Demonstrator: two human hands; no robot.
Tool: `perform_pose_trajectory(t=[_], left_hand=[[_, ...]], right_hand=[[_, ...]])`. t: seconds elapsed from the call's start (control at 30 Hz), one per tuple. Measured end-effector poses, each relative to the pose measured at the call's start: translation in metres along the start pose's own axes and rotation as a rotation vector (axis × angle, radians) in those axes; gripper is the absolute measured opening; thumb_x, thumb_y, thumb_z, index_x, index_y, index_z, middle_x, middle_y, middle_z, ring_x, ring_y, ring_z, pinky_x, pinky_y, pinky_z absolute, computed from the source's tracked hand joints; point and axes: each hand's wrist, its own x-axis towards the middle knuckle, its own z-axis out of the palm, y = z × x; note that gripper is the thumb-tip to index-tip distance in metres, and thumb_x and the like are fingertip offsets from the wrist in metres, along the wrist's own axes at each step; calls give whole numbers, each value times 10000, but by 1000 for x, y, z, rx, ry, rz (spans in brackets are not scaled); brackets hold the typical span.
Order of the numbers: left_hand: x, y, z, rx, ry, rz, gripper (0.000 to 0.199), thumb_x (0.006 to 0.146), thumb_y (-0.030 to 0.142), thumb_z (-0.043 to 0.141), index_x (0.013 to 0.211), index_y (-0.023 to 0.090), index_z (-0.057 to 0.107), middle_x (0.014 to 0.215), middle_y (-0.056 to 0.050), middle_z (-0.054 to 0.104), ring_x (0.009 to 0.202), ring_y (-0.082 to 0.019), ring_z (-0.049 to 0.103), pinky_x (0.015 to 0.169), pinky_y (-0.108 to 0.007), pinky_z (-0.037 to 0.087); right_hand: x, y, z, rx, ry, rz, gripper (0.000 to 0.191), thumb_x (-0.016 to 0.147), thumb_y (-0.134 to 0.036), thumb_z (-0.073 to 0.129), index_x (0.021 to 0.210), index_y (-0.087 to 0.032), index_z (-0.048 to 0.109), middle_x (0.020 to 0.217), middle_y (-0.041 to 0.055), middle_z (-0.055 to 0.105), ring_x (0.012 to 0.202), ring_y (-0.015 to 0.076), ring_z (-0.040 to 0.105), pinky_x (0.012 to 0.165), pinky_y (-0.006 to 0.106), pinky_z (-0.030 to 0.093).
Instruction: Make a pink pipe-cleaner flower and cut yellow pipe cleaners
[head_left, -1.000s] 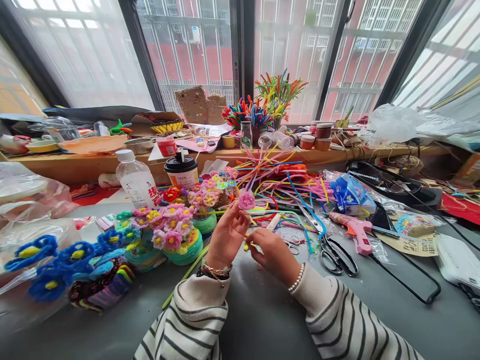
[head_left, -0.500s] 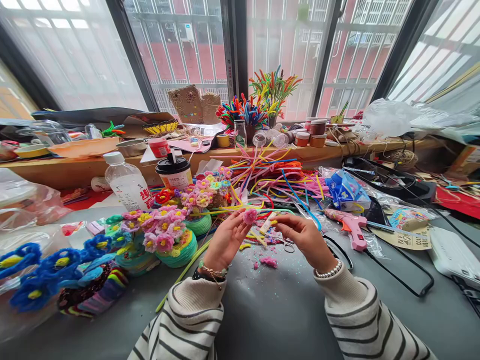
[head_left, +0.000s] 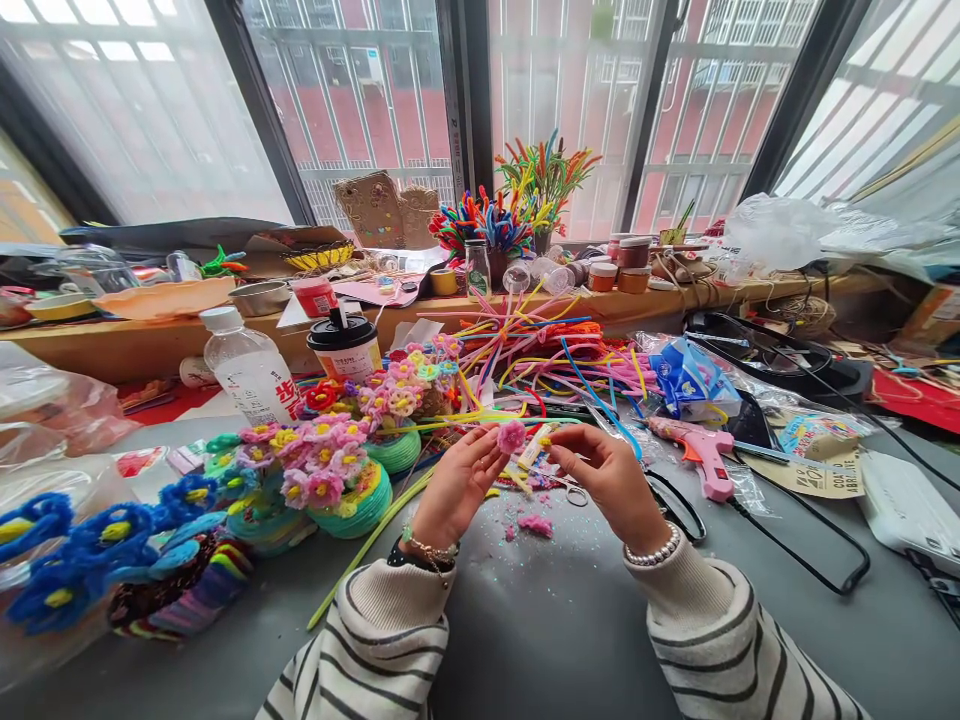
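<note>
A fuzzy pink flower (head_left: 511, 437) is held at the fingertips of my left hand (head_left: 455, 487), whose palm is turned up. To its right, my right hand (head_left: 606, 483) pinches a small yellow piece (head_left: 546, 442) between thumb and fingers. The two hands are apart, with a narrow gap between flower and yellow piece. Below them on the grey table (head_left: 555, 640) lie a pink fuzzy scrap (head_left: 535, 526) and scattered glitter. Scissors, partly hidden, show a handle loop (head_left: 577, 495) beside my right hand.
Flower-topped green pots (head_left: 352, 505) and blue fuzzy flowers (head_left: 116, 532) stand left. Behind are a bottle (head_left: 247, 370), a lidded cup (head_left: 345, 350) and a pile of coloured stems (head_left: 555, 350). A pink glue gun (head_left: 701, 455) with a black cord lies right.
My left hand and the pink flower have shifted slightly right. My right hand keeps its pinch on the yellow piece and has barely moved. The view has shifted a little.
</note>
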Motion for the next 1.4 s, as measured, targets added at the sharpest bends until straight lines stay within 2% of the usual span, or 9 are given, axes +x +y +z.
perform_pose_trajectory(t=[0.23, 0.43, 0.53, 0.73, 1.13, 1.4], left_hand=[[-1, 0, 2, 22, -2, 4, 109, 674, 62, 566, 758, 132, 577, 798, -39, 635, 682, -95, 599, 653, -179, 477], [-1, 0, 2, 59, 7, -8, 103, 666, 86, 587, 755, 138, 581, 787, -29, 636, 671, -86, 598, 639, -171, 482], [-1, -1, 2, 88, -3, 10, 104, 663, 98, 593, 758, 140, 582, 785, -27, 634, 675, -85, 596, 639, -168, 482], [0, -2, 2, 149, 2, 46, 109, 641, 116, 616, 735, 134, 564, 744, -21, 619, 650, -83, 588, 620, -168, 475], [-1, -5, 1, 255, -103, 51, 139, 652, 196, 618, 747, 134, 537, 766, -15, 584, 695, -84, 566, 674, -193, 458], [-2, -5, 2, 246, -112, 36, 135, 643, 186, 625, 742, 136, 547, 753, -4, 591, 693, -84, 570, 689, -204, 456]], right_hand=[[-1, -1, 2, 40, -11, -2, 188, 692, -317, 564, 803, -165, 579, 794, 43, 621, 744, 162, 601, 669, 285, 495], [0, -1, 1, 7, 46, -31, 208, 683, -316, 579, 828, -169, 554, 799, 48, 616, 719, 157, 589, 657, 288, 492], [0, -1, 1, -21, 46, -35, 176, 686, -321, 575, 774, -169, 571, 759, 40, 621, 698, 157, 590, 656, 288, 489], [-3, -6, 4, -128, 52, -100, 123, 720, -273, 547, 784, -183, 601, 785, 36, 621, 695, 144, 582, 639, 264, 485], [-4, -5, 7, -294, 89, -226, 91, 741, -221, 523, 778, -179, 595, 775, 33, 604, 667, 133, 561, 573, 245, 474], [-5, -6, 9, -386, 139, -307, 83, 745, -219, 521, 750, -177, 592, 741, 30, 575, 629, 125, 525, 544, 247, 453]])
